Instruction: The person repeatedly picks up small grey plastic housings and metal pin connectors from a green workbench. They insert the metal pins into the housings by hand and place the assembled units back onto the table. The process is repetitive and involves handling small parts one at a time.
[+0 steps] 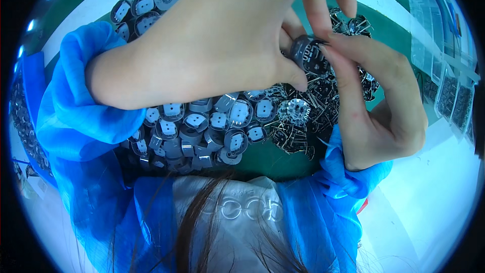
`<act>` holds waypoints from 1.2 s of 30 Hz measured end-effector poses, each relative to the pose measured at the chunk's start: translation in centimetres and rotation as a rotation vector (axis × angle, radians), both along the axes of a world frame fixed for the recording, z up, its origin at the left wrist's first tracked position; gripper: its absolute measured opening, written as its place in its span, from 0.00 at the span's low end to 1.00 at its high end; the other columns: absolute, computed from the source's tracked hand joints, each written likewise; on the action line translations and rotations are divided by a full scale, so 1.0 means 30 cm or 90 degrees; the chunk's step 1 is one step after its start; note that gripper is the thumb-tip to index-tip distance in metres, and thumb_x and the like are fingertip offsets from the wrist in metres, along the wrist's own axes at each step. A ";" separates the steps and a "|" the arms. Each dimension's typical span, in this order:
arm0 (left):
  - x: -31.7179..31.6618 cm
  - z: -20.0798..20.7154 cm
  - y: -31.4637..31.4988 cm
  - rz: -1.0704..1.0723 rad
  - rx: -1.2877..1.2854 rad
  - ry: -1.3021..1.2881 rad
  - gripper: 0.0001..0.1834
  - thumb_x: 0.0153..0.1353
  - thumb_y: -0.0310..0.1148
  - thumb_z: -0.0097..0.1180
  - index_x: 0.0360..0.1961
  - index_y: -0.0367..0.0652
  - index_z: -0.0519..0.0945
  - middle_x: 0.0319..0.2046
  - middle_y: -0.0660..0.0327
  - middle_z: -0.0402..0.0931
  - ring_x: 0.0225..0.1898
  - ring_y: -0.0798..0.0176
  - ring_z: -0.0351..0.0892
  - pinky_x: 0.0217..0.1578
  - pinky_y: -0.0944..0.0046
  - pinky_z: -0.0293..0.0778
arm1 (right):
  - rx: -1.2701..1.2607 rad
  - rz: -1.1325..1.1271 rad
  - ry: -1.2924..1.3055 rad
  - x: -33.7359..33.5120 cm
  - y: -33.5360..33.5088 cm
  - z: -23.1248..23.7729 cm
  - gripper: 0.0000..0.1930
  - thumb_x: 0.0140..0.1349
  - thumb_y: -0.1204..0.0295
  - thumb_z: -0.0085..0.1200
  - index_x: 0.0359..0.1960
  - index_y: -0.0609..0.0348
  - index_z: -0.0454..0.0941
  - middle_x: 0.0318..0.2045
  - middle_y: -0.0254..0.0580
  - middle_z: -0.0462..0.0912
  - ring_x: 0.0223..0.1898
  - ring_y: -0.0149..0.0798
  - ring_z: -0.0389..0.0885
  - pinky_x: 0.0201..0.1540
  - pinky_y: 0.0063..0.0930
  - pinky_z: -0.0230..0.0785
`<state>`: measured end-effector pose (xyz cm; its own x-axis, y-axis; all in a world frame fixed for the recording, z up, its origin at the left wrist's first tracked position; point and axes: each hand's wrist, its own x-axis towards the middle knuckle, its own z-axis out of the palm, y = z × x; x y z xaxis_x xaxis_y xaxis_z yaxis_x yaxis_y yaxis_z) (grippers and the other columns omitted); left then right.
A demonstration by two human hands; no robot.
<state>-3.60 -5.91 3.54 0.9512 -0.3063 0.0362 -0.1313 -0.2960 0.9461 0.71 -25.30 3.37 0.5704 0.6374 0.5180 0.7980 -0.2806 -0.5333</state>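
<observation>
My left hand [262, 35] reaches across from the left, its thumb and fingers closed around a small dark round housing [310, 55] with a black circuit board showing in its face. At the housing's upper right edge, the thumb and forefinger of my right hand [386, 88] are pinched together. What sits between those fingertips is too small to make out. Below both hands lies a heap of small round circuit boards [294, 112] with thin metal pins. Grey round housings [196, 120] with pale inserts crowd together under my left forearm.
More grey housings [144, 4] stand at the far left on the green mat [262, 164]. Clear plastic bins [447, 88] of small parts line the right side. A blue tray [35, 91] of dark parts stands at the left edge.
</observation>
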 end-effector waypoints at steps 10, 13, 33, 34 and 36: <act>-0.008 0.044 0.013 -0.008 -0.057 0.104 0.28 0.51 0.22 0.71 0.51 0.38 0.70 0.37 0.54 0.75 0.32 0.62 0.82 0.41 0.66 0.85 | 0.003 -0.021 0.111 -0.007 -0.003 0.014 0.10 0.50 0.89 0.65 0.34 0.68 0.83 0.34 0.44 0.86 0.36 0.34 0.85 0.43 0.23 0.77; -0.006 0.036 0.012 -0.014 -0.049 0.107 0.28 0.52 0.21 0.71 0.51 0.38 0.69 0.37 0.53 0.75 0.32 0.62 0.82 0.40 0.66 0.84 | -0.031 -0.037 0.013 -0.020 0.010 0.023 0.11 0.47 0.89 0.66 0.33 0.66 0.84 0.32 0.43 0.87 0.35 0.35 0.85 0.42 0.24 0.76; -0.027 0.022 0.038 0.034 0.000 0.027 0.23 0.53 0.23 0.68 0.49 0.37 0.72 0.39 0.50 0.77 0.36 0.56 0.84 0.38 0.64 0.81 | -0.090 -0.042 -0.112 -0.015 0.030 0.024 0.13 0.52 0.85 0.64 0.41 0.68 0.83 0.43 0.49 0.83 0.45 0.41 0.83 0.49 0.31 0.75; -0.024 0.017 0.040 0.034 0.003 0.024 0.22 0.53 0.23 0.68 0.49 0.37 0.73 0.39 0.50 0.77 0.36 0.56 0.84 0.38 0.63 0.81 | -0.036 -0.017 0.000 -0.012 0.029 0.005 0.16 0.55 0.83 0.62 0.47 0.68 0.80 0.47 0.49 0.81 0.48 0.41 0.81 0.53 0.32 0.73; -0.029 0.009 0.043 0.041 0.013 0.018 0.22 0.54 0.23 0.68 0.48 0.37 0.73 0.40 0.50 0.77 0.36 0.56 0.84 0.38 0.63 0.81 | 0.102 0.028 0.219 -0.005 0.030 -0.031 0.20 0.62 0.80 0.58 0.57 0.70 0.73 0.54 0.50 0.77 0.54 0.42 0.78 0.60 0.35 0.69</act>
<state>-4.47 -4.62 3.82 0.9696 -0.2446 0.0038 -0.0848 -0.3216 0.9431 0.56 -24.40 2.44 0.7021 0.5921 0.3956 0.5737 -0.1412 -0.8068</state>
